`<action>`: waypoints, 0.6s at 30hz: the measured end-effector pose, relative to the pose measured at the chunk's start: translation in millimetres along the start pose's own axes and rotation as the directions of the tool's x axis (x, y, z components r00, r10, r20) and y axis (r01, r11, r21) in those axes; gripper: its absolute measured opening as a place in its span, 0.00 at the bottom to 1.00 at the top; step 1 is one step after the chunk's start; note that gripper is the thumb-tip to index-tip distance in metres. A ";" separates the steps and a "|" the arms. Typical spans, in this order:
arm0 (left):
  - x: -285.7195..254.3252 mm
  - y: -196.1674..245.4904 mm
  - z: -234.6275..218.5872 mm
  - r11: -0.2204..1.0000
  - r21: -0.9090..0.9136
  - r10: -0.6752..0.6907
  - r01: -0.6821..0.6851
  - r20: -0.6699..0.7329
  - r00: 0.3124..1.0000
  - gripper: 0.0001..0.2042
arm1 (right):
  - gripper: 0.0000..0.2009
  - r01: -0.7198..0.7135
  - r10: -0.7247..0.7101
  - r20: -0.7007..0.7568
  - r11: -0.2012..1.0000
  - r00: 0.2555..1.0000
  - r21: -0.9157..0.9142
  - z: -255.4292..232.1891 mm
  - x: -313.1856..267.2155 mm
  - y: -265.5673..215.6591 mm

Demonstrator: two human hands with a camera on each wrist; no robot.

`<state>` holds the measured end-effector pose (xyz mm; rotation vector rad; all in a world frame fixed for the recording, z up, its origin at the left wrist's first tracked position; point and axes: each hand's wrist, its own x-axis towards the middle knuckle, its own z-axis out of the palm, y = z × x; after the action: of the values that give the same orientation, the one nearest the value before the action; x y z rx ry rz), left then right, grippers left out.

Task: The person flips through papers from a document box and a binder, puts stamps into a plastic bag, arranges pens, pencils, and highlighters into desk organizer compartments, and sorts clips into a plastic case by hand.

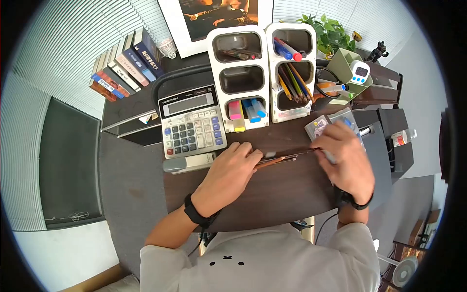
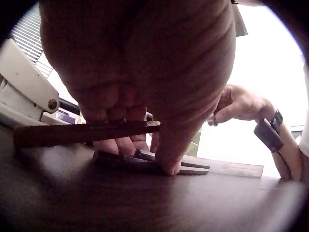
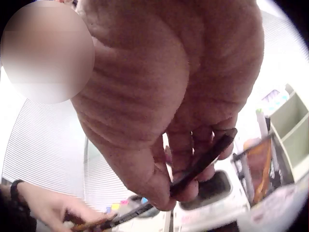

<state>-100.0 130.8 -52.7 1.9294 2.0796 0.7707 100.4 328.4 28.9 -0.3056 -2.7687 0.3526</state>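
Close over the desk (image 1: 292, 194), my left hand (image 1: 233, 168) grips several pencils (image 1: 272, 162) that point to the right. One is orange-brown and the others are dark. In the left wrist view, its thumb and fingers pinch dark pencils (image 2: 125, 163) low at the desktop, while a reddish-brown pencil (image 2: 72, 134) crosses above them. My right hand (image 1: 345, 158), slightly blurred, pinches a dark pencil (image 3: 203, 164) between thumb and fingers. That pencil slants down towards the left hand in the right wrist view. A small white piece (image 1: 270, 154) lies just behind the pencils.
Behind the hands stand two white organizers (image 1: 266, 78) with pens, pencils and highlighters. A calculator (image 1: 192, 121) and a grey-white stapler (image 1: 189, 162) are at the left. Clear plastic boxes (image 1: 318, 127) sit behind the right hand, near a green holder (image 1: 340, 63) with a timer.
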 end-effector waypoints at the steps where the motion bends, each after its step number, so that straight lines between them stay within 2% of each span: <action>1: -0.5 -0.7 0.2 1.000 -0.004 -0.002 0.002 -0.001 1.000 0.14 | 0.11 -0.042 0.042 -0.026 0.999 0.999 -0.007 -14.9 -2.7 -3.0; 2: -0.5 -1.7 -0.1 1.000 -0.004 -0.001 0.001 -0.003 1.000 0.14 | 0.11 -0.037 0.036 -0.029 0.999 0.999 -0.016 -21.7 -2.4 -4.6; 4: -1.7 -3.4 0.7 1.000 0.000 0.003 -0.003 -0.001 1.000 0.14 | 0.11 -0.108 0.126 -0.132 0.985 0.983 0.133 -30.4 -3.6 -8.8; 5: -1.3 -3.6 0.7 1.000 0.004 0.005 -0.005 0.010 1.000 0.14 | 0.11 -0.050 0.087 -0.211 0.983 0.974 0.176 -29.5 2.5 -14.0; 8: -1.7 -2.7 -1.3 1.000 0.016 0.013 -0.013 0.009 1.000 0.14 | 0.10 -0.079 0.113 -0.278 0.988 0.954 0.130 -14.7 16.2 -31.7; 9: -2.0 -3.8 -0.7 1.000 0.017 0.018 -0.018 0.001 1.000 0.14 | 0.09 0.029 -0.022 -0.343 0.999 0.939 0.015 -3.8 23.7 -32.3; 10: -2.7 -5.7 0.8 1.000 0.000 0.021 -0.021 -0.003 1.000 0.14 | 0.09 0.033 -0.027 -0.346 0.999 0.938 0.010 2.4 30.2 -37.0; 14: -3.8 -8.2 1.0 0.999 -0.028 0.028 -0.029 -0.003 1.000 0.15 | 0.10 0.080 -0.134 -0.201 0.964 0.970 -0.254 22.1 59.2 -52.3; 18: -5.4 -8.5 -1.3 0.999 -0.047 0.026 -0.026 -0.004 1.000 0.16 | 0.09 0.095 -0.155 -0.171 0.944 0.973 -0.316 50.3 93.4 -59.3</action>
<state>-107.3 125.1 -56.9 1.9356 2.0235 0.8208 -13.2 285.3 27.0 -0.2206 -2.6262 -0.1368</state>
